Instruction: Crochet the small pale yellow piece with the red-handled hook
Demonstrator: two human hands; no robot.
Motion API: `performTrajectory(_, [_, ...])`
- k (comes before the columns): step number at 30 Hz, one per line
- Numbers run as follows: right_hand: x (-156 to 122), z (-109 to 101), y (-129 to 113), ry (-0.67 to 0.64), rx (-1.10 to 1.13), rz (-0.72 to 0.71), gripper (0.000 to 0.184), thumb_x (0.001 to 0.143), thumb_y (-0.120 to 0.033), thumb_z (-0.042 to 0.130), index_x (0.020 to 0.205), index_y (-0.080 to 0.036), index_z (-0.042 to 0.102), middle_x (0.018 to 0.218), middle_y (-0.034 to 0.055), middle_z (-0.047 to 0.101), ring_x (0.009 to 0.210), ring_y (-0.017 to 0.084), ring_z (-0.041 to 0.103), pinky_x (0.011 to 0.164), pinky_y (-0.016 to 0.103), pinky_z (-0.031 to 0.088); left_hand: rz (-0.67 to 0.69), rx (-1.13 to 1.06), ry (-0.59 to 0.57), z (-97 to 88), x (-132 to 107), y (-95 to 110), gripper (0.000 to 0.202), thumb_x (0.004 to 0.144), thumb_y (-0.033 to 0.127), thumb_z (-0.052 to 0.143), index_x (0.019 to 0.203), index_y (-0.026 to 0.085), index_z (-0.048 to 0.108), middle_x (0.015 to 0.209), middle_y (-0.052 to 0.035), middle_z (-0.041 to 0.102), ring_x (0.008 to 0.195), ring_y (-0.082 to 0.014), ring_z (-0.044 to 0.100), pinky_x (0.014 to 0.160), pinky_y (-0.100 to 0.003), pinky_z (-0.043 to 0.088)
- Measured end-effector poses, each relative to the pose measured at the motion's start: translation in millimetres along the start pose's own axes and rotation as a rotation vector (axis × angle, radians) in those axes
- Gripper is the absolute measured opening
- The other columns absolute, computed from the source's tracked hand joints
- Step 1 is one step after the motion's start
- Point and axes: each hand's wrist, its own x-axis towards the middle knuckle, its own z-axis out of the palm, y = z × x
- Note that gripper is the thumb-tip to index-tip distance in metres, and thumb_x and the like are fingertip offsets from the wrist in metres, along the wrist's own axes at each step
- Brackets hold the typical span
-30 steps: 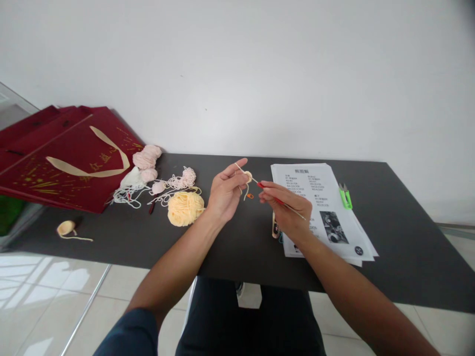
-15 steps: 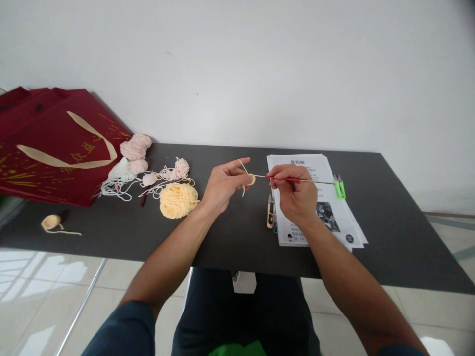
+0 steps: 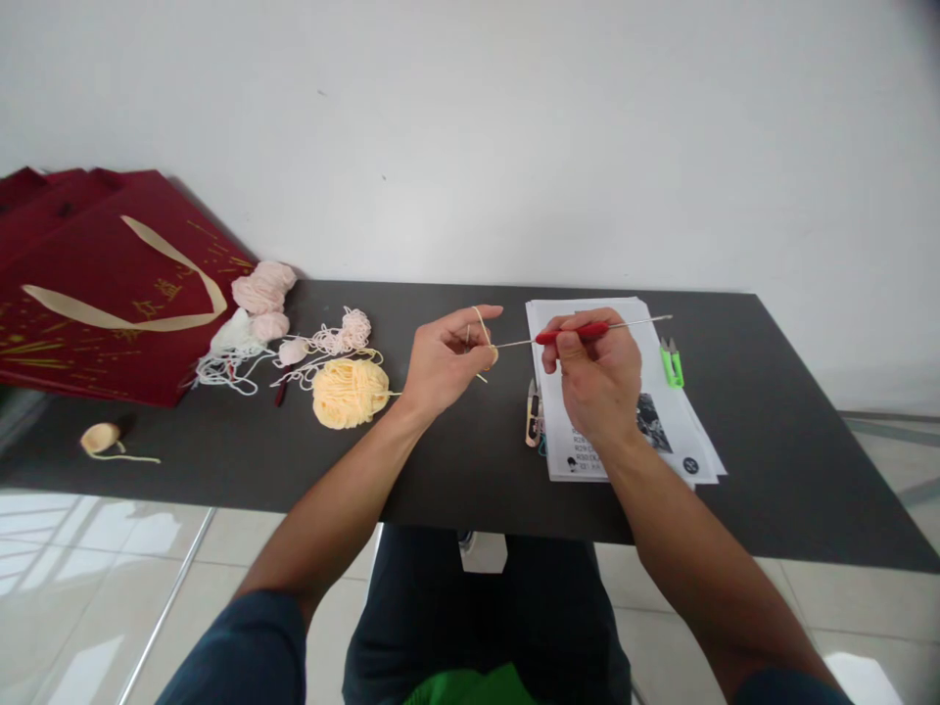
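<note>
Between the thumb and fingers of my left hand [image 3: 446, 360] is a small cream crochet piece [image 3: 493, 354], mostly hidden by the fingertips. Yellow yarn [image 3: 481, 321] loops over the stretched index finger, and a short tail hangs below the thumb. My right hand [image 3: 596, 377] is closed around the red grip of a crochet hook [image 3: 580, 333]. The hook's thin metal shaft reaches left to the crochet piece; its other end sticks out to the right. To the left of my left wrist lies a yellow yarn ball [image 3: 351, 394], with a strand running toward that wrist.
Printed sheets [image 3: 587, 460] lie under my right hand. Green thread snips [image 3: 671, 364] rest on their right edge, and another pair of snips [image 3: 533, 416] on their left. Pink yarn [image 3: 264, 287], white yarn [image 3: 231, 357], a dark red bag [image 3: 110, 284] and a small cream crocheted piece [image 3: 101, 438] are on the left.
My right hand has turned, so the hook's far end now points up to the right. The yarn loop on my left index finger has shifted, and the crochet piece is more covered.
</note>
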Motion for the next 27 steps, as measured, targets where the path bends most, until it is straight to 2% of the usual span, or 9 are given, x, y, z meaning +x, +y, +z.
performTrajectory(3, [0.0, -0.2, -0.5, -0.018, 0.047, 0.042, 0.018, 0.091, -0.029, 0.078, 0.096, -0.026, 0.061, 0.088, -0.0029, 0.073, 0.059, 0.008, 0.06, 0.054, 0.024, 0.049, -0.023, -0.069, -0.039, -2.1, 0.7, -0.9, 0.045, 0.064, 0.008, 0.073, 0.107, 0.02, 0.081, 0.068, 0.0041, 0.065, 0.06, -0.0082, 0.053, 0.058, -0.023, 0.041])
performTrajectory(7, [-2.8, 2.2, -5.7, -0.054, 0.061, -0.011, 0.018, 0.09, -0.025, 0.079, 0.094, -0.024, 0.062, 0.088, -0.0013, 0.074, 0.059, 0.009, 0.06, 0.054, 0.026, 0.048, -0.095, -0.182, -0.087, -2.9, 1.7, 2.3, 0.04, 0.06, 0.006, 0.069, 0.095, 0.019, 0.082, 0.066, 0.0024, 0.066, 0.058, -0.0085, 0.052, 0.057, -0.022, 0.04])
performTrajectory(12, [-4.1, 2.5, -9.7, -0.058, 0.017, -0.017, 0.023, 0.088, -0.032, 0.081, 0.092, -0.025, 0.06, 0.086, -0.0021, 0.074, 0.056, 0.009, 0.059, 0.051, 0.026, 0.046, -0.219, -0.277, -0.125, -3.1, 1.7, 7.0, 0.032, 0.055, 0.006, 0.066, 0.082, 0.017, 0.081, 0.063, 0.0003, 0.067, 0.055, -0.0093, 0.052, 0.054, -0.023, 0.037])
performTrajectory(15, [-2.9, 1.4, -9.2, -0.049, 0.026, 0.01, 0.026, 0.087, -0.036, 0.083, 0.092, -0.025, 0.06, 0.086, -0.0021, 0.074, 0.056, 0.009, 0.059, 0.051, 0.026, 0.047, -0.248, -0.273, -0.127, -3.8, 1.4, 7.2, 0.027, 0.056, 0.008, 0.067, 0.078, 0.016, 0.08, 0.065, -0.0011, 0.068, 0.056, -0.01, 0.054, 0.055, -0.024, 0.039])
performTrajectory(18, [-0.8, 0.9, -7.9, -0.026, 0.07, 0.079, 0.029, 0.085, -0.039, 0.084, 0.09, -0.026, 0.059, 0.085, -0.003, 0.073, 0.054, 0.008, 0.057, 0.05, 0.025, 0.047, -0.214, -0.236, -0.112, -4.0, 1.2, 5.9, 0.02, 0.058, 0.008, 0.071, 0.074, 0.017, 0.077, 0.065, -0.0007, 0.068, 0.058, -0.01, 0.054, 0.057, -0.024, 0.04])
performTrajectory(22, [0.4, 1.9, -3.7, 0.041, 0.189, 0.248, 0.032, 0.081, -0.04, 0.087, 0.089, -0.025, 0.06, 0.084, -0.0037, 0.074, 0.058, 0.008, 0.061, 0.052, 0.022, 0.053, -0.101, -0.142, -0.081, -3.4, 0.6, 2.8, 0.013, 0.064, 0.014, 0.079, 0.076, 0.018, 0.077, 0.066, 0.0005, 0.068, 0.061, -0.0102, 0.057, 0.061, -0.025, 0.043])
performTrajectory(27, [-3.3, 8.2, 3.1, 0.081, 0.257, 0.382, 0.024, 0.083, -0.037, 0.086, 0.091, -0.023, 0.068, 0.088, -0.0017, 0.078, 0.069, 0.009, 0.07, 0.064, 0.02, 0.064, -0.019, -0.051, -0.009, -0.5, -1.5, 1.0, 0.014, 0.074, 0.023, 0.083, 0.086, 0.019, 0.079, 0.07, 0.0011, 0.069, 0.06, -0.0095, 0.057, 0.061, -0.025, 0.046])
